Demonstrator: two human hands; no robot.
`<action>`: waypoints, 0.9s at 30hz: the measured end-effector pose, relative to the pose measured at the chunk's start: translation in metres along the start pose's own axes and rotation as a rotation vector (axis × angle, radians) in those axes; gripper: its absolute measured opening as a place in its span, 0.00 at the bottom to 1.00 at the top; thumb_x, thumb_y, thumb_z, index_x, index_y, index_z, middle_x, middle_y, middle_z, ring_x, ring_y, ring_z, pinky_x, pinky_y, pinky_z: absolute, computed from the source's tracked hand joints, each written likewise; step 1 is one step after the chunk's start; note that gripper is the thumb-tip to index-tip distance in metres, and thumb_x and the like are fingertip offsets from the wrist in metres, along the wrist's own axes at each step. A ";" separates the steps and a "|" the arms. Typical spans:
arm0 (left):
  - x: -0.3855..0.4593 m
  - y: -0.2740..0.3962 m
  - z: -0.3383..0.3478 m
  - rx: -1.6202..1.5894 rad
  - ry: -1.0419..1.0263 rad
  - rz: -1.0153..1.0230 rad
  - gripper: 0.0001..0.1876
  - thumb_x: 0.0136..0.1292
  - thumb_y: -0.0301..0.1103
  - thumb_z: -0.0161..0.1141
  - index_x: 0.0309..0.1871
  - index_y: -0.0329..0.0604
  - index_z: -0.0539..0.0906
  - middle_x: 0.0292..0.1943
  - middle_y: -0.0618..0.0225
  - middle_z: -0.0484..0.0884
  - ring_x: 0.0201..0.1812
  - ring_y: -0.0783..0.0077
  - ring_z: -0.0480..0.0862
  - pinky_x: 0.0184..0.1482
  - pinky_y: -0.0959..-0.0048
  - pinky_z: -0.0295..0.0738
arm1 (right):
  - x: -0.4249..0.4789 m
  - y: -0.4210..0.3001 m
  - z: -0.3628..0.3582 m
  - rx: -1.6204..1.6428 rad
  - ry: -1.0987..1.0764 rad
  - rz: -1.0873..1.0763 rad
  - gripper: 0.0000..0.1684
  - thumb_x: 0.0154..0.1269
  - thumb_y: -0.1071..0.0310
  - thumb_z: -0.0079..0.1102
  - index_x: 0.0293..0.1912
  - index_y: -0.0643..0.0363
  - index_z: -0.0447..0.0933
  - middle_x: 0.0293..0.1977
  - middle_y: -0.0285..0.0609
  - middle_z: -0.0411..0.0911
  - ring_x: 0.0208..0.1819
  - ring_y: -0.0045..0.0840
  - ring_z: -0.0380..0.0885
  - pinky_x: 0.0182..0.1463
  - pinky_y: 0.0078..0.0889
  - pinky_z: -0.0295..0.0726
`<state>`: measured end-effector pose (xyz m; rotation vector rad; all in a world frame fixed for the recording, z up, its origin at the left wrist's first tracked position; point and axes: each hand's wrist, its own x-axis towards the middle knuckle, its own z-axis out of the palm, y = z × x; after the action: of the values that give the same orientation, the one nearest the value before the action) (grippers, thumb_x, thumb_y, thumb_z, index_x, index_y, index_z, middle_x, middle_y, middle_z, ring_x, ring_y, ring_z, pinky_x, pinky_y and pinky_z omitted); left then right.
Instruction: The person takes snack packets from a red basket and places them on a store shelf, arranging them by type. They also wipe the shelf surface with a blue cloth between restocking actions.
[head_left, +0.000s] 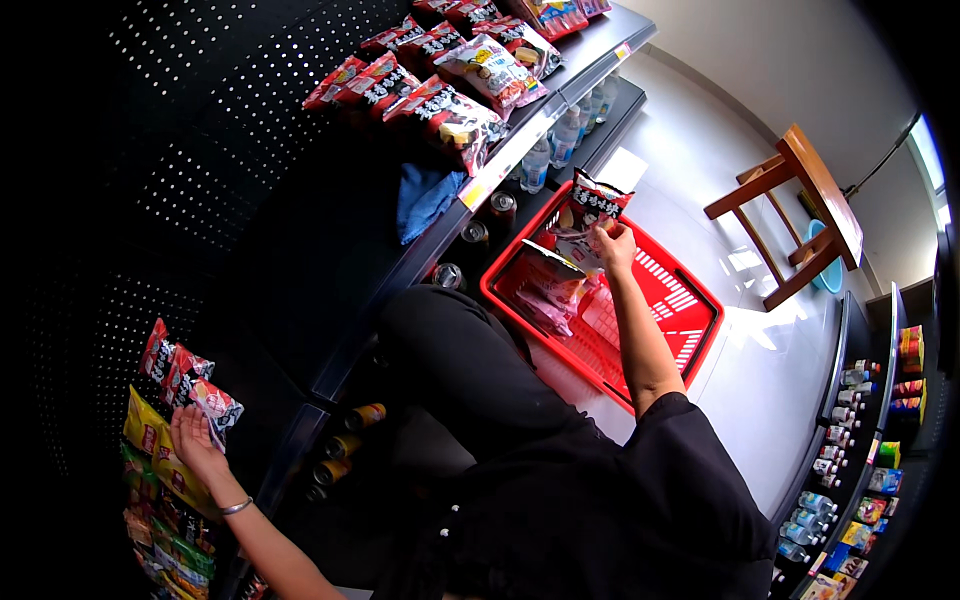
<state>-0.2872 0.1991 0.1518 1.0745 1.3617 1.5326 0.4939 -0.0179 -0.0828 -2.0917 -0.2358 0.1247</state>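
Observation:
My right hand (616, 246) pinches a red and black snack bag (592, 217) by its side, upright over one end of a red plastic shopping basket (679, 281). Inside the basket, another snack bag (551, 262) and a pink packet (546, 309) lean near the held bag. Over at the shelf on the left, my left hand (196, 439) has its fingers extended against a small row of red and black snack bags (216, 401). Yellow snack bags (176, 472) lie right beside that hand. Its thumb is hidden.
More red and black bags (450, 124) stand on the upper shelf (600, 37), near a blue cloth (426, 199). Water bottles (535, 163) and cans (474, 232) line the lower level. A wooden stool (806, 202) and stocked shelves (840, 442) are on the right.

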 end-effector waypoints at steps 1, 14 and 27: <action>-0.002 -0.006 -0.003 0.015 0.012 -0.015 0.14 0.70 0.33 0.54 0.56 0.42 0.78 0.47 0.67 0.83 0.48 0.73 0.81 0.53 0.75 0.73 | -0.001 -0.001 0.001 0.086 -0.024 0.013 0.26 0.55 0.60 0.74 0.47 0.67 0.78 0.36 0.42 0.83 0.36 0.24 0.81 0.42 0.29 0.82; -0.033 0.003 0.023 -0.037 0.146 0.063 0.05 0.65 0.26 0.62 0.43 0.43 0.83 0.34 0.74 0.84 0.33 0.81 0.81 0.35 0.83 0.74 | -0.019 -0.093 -0.037 0.991 -0.328 -0.056 0.10 0.70 0.66 0.63 0.46 0.59 0.75 0.34 0.33 0.79 0.29 0.12 0.73 0.30 0.14 0.69; -0.039 0.010 -0.024 0.045 0.291 0.018 0.11 0.68 0.37 0.60 0.49 0.45 0.82 0.44 0.71 0.86 0.43 0.78 0.83 0.44 0.76 0.74 | -0.405 -0.349 0.069 0.779 -1.410 -0.289 0.14 0.67 0.70 0.63 0.50 0.62 0.72 0.37 0.35 0.78 0.39 0.16 0.76 0.44 0.21 0.76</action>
<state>-0.2979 0.1539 0.1572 0.9173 1.5917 1.7290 0.0457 0.1237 0.1801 -0.8714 -1.0979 1.2788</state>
